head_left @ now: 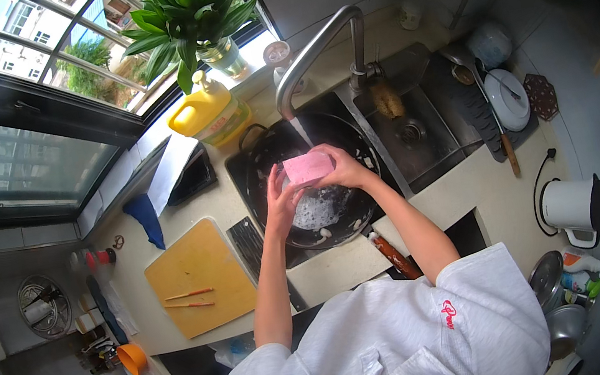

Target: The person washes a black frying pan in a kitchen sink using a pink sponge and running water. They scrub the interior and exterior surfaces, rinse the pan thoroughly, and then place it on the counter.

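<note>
Between my left hand [284, 202] and my right hand [349, 167] is a pink block-shaped sponge [308, 168], its flat face turned up. The fingers of both hands are closed around its sides. Just beyond it, a stream of water [302, 132] runs down from the curved metal faucet [317, 41]. Below my hands, a large black wok [342, 131] fills the left sink basin, with white suds [316, 210] in its bottom. The wok's brown wooden handle [394, 255] points toward me over the counter's front edge.
Left of the sink lie a yellow cutting board [201, 280] and a pair of chopsticks [189, 293]. A yellow jug [210, 115] stands by the window. The right basin [416, 131] holds a brown scrubber [386, 101]. Farther right are a white plate [508, 100] and a white kettle [568, 205].
</note>
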`<state>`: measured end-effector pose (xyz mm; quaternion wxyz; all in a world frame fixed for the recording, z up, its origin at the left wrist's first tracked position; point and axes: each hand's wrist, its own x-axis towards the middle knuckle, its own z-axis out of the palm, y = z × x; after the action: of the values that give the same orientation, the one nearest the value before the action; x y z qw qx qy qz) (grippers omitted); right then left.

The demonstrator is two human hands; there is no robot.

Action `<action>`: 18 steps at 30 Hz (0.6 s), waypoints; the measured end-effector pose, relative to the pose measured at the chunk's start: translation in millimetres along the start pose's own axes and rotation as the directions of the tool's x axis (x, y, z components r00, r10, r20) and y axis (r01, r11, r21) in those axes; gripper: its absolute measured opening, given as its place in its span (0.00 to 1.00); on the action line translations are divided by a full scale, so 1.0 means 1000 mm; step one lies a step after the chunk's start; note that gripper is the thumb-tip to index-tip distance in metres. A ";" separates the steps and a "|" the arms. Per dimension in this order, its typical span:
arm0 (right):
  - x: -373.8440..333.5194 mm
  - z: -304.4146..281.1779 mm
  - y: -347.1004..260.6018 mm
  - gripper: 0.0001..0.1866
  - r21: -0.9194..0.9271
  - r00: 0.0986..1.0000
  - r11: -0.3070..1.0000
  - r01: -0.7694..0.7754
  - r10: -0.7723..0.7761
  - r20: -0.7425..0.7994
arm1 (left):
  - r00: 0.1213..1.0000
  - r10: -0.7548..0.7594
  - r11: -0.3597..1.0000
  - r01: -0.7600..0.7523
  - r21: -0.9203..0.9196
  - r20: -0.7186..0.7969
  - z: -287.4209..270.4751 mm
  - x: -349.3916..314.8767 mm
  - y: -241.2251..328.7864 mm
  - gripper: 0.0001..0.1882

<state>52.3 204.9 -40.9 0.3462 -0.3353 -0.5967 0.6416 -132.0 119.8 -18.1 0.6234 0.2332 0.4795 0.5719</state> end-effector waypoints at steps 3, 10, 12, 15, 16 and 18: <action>0.011 -0.014 0.001 0.37 0.009 0.993 1.000 -0.027 0.026 0.118 | 0.981 -0.013 0.974 -0.030 0.223 0.191 -0.004 0.013 0.012 0.45; 0.037 -0.030 0.004 0.38 0.147 0.980 0.985 -0.091 0.062 0.187 | 0.983 -0.002 0.938 -0.063 0.342 0.186 -0.004 0.049 0.002 0.38; 0.045 -0.035 0.004 0.38 0.122 0.980 0.990 -0.067 0.042 0.195 | 0.984 0.027 0.936 -0.087 0.340 0.178 -0.003 0.057 0.001 0.37; 0.050 -0.040 0.000 0.36 0.146 0.974 0.984 -0.103 0.070 0.217 | 0.984 0.035 0.940 -0.091 0.329 0.172 0.001 0.064 0.001 0.36; 0.050 -0.041 -0.001 0.36 0.128 0.975 0.988 -0.090 0.061 0.212 | 0.987 0.020 0.945 -0.072 0.319 0.162 0.003 0.064 0.002 0.36; 0.049 -0.043 -0.004 0.35 0.092 0.979 0.994 -0.060 0.041 0.202 | 0.984 0.015 0.948 -0.070 0.310 0.175 0.004 0.067 0.003 0.36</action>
<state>62.1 269.6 -40.7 0.2842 -0.2670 -0.5876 0.7090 -137.2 183.9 -36.2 0.6045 0.3880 0.5043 0.4793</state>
